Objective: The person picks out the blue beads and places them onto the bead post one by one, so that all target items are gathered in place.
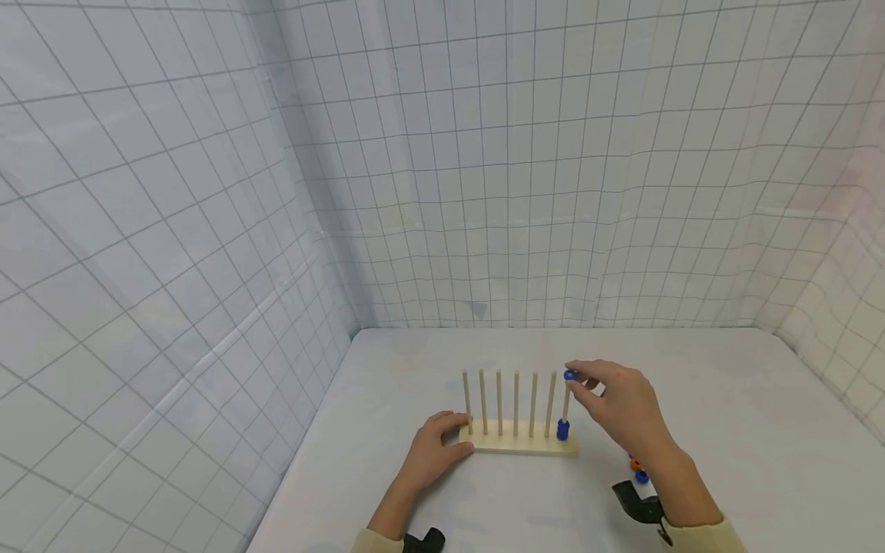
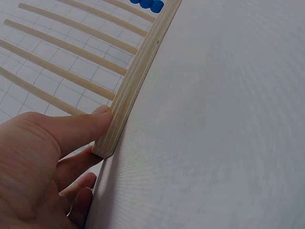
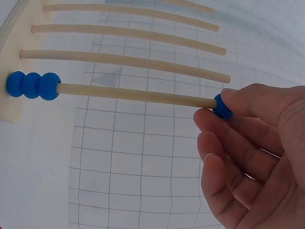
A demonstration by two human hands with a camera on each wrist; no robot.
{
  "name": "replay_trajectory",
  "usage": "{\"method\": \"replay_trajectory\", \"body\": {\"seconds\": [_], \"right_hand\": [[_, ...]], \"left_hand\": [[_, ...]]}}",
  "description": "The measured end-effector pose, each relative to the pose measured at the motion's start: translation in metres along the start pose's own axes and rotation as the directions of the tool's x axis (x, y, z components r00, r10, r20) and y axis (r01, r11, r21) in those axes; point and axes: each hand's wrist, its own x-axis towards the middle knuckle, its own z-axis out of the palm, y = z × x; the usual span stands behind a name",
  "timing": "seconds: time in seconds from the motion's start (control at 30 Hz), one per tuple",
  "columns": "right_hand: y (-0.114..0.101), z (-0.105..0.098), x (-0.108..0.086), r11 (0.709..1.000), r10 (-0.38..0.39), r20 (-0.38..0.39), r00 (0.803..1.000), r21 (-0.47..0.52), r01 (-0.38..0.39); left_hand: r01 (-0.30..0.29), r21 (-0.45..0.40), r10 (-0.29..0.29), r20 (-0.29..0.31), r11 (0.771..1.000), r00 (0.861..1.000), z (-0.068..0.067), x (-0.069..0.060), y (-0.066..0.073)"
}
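Right hand (image 1: 625, 403) is pinching a blue bead (image 3: 222, 107) at the end peg's (image 3: 138, 94) tip, apparently threading.
Left hand (image 1: 429, 455) is gripping the base (image 1: 515, 442); next is likely calling for release above three stacked beads (image 3: 32, 85).

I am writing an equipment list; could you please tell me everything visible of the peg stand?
The peg stand looks like pale, unpainted wood: a rectangular base with seven slim, round pegs in one row. It stands upright on a white surface. Three blue beads sit at the bottom of the rightmost peg; the other six are bare. The left hand grips the base's left end, and the right hand pinches another blue bead at that peg's tip.
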Motion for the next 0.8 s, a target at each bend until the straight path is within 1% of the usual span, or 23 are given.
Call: {"method": "replay_trajectory", "body": {"seconds": [0.33,0.8], "right_hand": [[-0.0002,-0.0001,-0.0010,1.000,0.031,0.040,0.999,-0.001,-0.031],[0.0037,0.0050,-0.0034,1.000,0.027,0.034,0.999,-0.004,-0.027]], "left_hand": [[0.007,0.017,-0.007,-0.005,1.000,1.000,0.0011,-0.0001,-0.0008],[0.010,0.033,-0.010,-0.009,0.999,1.000,0.0027,0.0010,-0.0009]]}}
